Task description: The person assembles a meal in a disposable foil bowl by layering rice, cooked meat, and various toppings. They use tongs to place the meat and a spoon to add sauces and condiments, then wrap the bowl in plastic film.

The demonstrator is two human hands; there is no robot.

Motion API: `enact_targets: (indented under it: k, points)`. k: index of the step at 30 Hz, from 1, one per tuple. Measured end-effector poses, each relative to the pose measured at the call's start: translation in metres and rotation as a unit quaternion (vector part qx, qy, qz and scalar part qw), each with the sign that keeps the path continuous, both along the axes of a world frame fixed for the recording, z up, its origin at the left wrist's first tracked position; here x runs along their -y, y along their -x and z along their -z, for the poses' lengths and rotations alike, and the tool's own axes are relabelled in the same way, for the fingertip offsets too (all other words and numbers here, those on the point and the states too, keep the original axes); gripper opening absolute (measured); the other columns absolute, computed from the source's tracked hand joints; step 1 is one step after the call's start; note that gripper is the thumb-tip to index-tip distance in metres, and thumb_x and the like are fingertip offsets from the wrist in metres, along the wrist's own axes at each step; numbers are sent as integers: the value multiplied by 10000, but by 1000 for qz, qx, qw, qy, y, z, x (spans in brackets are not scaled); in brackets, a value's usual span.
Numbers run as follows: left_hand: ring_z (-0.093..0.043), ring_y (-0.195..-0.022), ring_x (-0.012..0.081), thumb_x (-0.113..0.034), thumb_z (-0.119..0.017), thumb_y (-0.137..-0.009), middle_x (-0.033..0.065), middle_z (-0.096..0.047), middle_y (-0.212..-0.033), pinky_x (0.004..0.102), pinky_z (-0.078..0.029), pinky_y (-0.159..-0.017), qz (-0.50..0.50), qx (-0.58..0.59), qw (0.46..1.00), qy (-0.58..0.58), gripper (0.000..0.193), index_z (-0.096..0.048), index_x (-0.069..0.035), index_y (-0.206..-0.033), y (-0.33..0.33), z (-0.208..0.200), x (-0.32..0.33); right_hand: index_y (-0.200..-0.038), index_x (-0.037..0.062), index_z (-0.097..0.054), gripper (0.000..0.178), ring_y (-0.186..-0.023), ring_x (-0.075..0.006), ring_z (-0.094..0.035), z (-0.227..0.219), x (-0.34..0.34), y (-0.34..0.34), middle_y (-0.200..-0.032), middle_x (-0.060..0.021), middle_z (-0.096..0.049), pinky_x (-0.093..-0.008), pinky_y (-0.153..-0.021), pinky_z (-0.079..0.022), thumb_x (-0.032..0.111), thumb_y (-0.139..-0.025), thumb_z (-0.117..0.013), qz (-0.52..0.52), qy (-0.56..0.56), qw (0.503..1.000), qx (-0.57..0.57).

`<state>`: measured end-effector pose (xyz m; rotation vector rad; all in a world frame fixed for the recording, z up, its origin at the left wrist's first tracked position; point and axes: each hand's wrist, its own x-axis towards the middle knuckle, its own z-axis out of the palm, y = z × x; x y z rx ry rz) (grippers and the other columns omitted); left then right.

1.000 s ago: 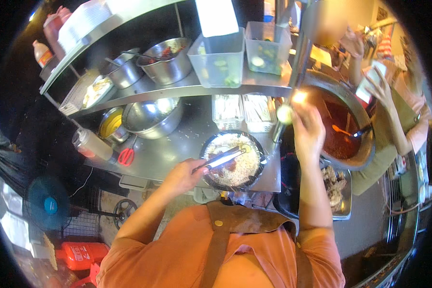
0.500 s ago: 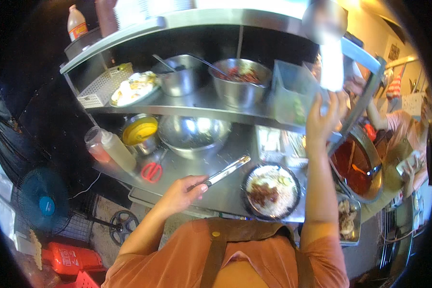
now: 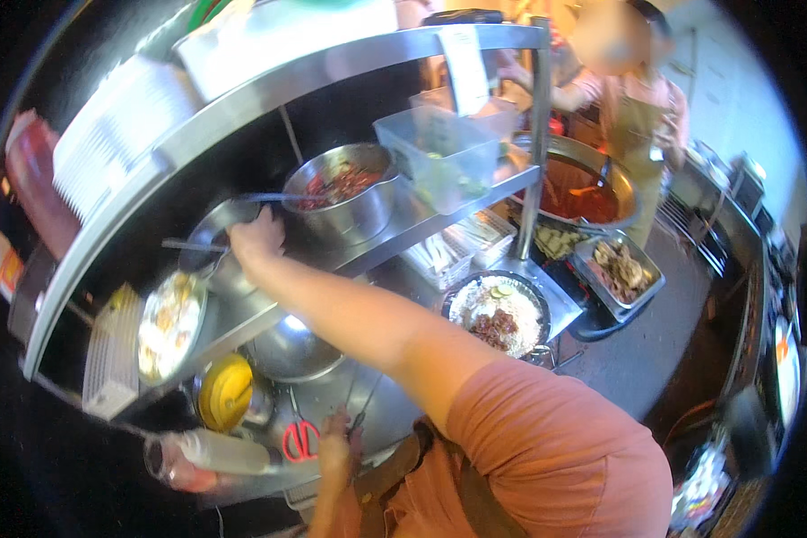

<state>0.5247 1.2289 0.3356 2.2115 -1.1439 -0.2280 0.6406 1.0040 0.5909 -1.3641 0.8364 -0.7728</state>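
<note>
My right arm stretches leftward across the counter to the shelf. There my right hand (image 3: 256,240) is at the rim of a metal pot (image 3: 213,224), close to a spoon handle (image 3: 282,196) that reaches out of a steel bowl of red chopped food (image 3: 342,193). Its fingers look bent, but blur hides whether they hold anything. Low in front of me, my left hand (image 3: 335,448) grips metal tongs (image 3: 364,405), their two arms slightly apart. Red-handled scissors (image 3: 300,439) lie just left of that hand. Right of my forearm stands a black round bowl (image 3: 545,334) of white food with brown-red topping and green slices.
An oval plate of eggs (image 3: 172,325), a white basket (image 3: 114,359) and a clear plastic tub (image 3: 439,148) stand on the shelf. Below are a yellow-filled container (image 3: 227,392) and squeeze bottles (image 3: 224,451). At right, a co-worker (image 3: 637,117) stands behind a large pot of red sauce (image 3: 587,193).
My right hand has moved from the upper right, by the hanging white paper, to the pot at left. The view has turned rightward. My left hand has lowered, still with the tongs.
</note>
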Motion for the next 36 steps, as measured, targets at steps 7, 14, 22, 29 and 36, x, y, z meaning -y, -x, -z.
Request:
enact_targets:
  k: [7, 14, 22, 29, 36]
  points:
    - [-572, -903, 366, -114, -661, -755, 193, -562, -987, 435, -483, -777, 115, 122, 983, -72, 612, -435, -20, -1316, 6, 30, 14, -1251, 29, -536, 520, -1069, -285, -571, 21, 17, -15, -1156, -186, -601, -325, -931, -417, -50, -747, -440, 84, -68, 953, 282]
    - [-534, -1012, 378, -202, -686, -752, 203, -565, -1094, 486, -437, -870, 25, 224, 971, -86, 640, -438, -68, -1327, 3, 71, 56, -1183, -34, -582, 545, -907, -204, -606, 26, -4, 97, -1003, -108, -653, -297, -821, -469, -161, -699, -366, -89, -194, 883, 419]
    - [-601, -681, 219, -214, -630, -837, 137, -657, -824, 364, -473, -591, -200, 45, 978, 39, 318, -608, 0, -1071, 15, -58, 26, -1193, 24, -584, 687, -945, -235, -551, 32, 46, 320, -1027, -91, -619, -299, -771, -461, -122, -537, -441, -246, -257, 887, 295]
    - [-611, -947, 289, -87, -614, -827, 131, -667, -975, 387, -479, -834, 160, 276, 945, 70, 131, -676, -53, -937, 191, -221, 125, -1173, -58, -583, 668, -921, -218, -623, 101, 115, 464, -1043, -128, -646, -294, -761, -501, -223, -567, -357, -182, -215, 938, 201]
    - [-605, -844, 297, -160, -592, -811, 113, -607, -806, 433, -495, -735, 268, 248, 917, -159, 165, -680, -97, -936, 298, -137, 182, -1214, -53, -561, 709, -953, -228, -622, 160, 120, 544, -1099, -145, -635, -289, -807, -499, -224, -564, -334, -114, -204, 944, 233]
